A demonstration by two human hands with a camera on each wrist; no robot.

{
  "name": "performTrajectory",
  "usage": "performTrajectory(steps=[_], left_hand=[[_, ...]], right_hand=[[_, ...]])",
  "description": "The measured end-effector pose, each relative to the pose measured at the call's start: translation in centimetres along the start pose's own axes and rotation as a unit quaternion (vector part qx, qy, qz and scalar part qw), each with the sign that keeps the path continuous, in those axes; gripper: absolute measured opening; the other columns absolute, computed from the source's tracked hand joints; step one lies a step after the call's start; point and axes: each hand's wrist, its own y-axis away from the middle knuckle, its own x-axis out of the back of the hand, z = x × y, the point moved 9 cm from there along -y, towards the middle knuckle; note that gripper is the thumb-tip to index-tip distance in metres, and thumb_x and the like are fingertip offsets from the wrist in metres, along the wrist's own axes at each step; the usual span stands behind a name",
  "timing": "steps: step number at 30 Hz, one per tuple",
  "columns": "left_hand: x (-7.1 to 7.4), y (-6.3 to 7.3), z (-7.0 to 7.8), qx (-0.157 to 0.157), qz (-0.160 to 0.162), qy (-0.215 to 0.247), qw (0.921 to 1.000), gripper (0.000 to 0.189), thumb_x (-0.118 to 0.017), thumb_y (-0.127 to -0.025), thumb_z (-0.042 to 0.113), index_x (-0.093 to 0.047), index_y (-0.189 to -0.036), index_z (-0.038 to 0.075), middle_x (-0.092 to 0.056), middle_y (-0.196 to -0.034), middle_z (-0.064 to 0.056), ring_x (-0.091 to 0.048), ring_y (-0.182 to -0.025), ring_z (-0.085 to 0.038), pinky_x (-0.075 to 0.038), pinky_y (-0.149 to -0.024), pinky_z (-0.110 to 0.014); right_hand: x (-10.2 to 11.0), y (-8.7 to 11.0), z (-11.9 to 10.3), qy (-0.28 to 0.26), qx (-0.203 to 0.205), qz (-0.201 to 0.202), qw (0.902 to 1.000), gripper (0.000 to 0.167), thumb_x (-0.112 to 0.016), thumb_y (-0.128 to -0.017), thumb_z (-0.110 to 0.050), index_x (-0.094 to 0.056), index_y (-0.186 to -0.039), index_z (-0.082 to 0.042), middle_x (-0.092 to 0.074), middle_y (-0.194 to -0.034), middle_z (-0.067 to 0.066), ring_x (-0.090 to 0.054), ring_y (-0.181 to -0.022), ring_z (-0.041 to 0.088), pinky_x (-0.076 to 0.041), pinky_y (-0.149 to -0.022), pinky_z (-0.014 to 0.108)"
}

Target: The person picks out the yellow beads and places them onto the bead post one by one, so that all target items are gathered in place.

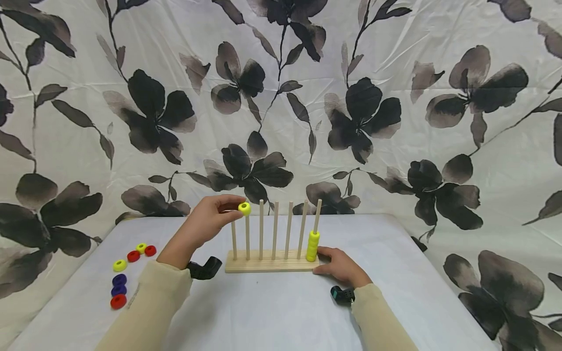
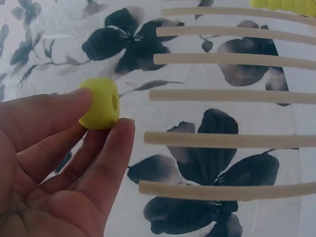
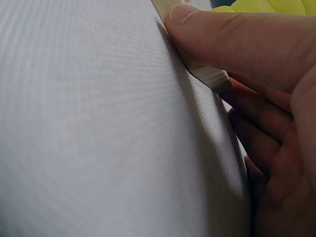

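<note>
My left hand pinches a yellow bead between thumb and fingers, its hole facing the peg tips. In the head view, that bead overlaps the top of the second peg from the left; the left wrist view shows it just off the tips. Several upright pegs rise from a wooden base. A stack of yellow beads sits on the rightmost peg. My right hand grips the base's right end, thumb along the front edge and fingers behind the corner.
Loose beads lie at the table's left side: a yellow bead, a blue bead, a red bead and several others. White cloth covers the table. A floral curtain hangs behind its back edge.
</note>
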Motion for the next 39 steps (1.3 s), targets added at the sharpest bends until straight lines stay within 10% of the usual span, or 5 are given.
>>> performTrajectory(steps=[39], left_hand=[[-4.5, -4.8, 6.5, -0.045, -0.039, 0.013, 0.9981, 0.037, -0.065, -0.093, 0.016, -0.061, -0.129, 0.012, -0.065, -0.125, -0.005, -0.063, -0.115, -0.020, -0.054, -0.095, -0.037]], right_hand=[[-0.1, -0.2, 0.0, -0.014, 0.006, 0.000, 0.9999, 0.076, -0.083, -0.074, -0.033, -0.052, -0.141, -0.016, -0.049, -0.147, 0.007, -0.037, -0.141, 0.033, -0.028, -0.115, 0.057]])
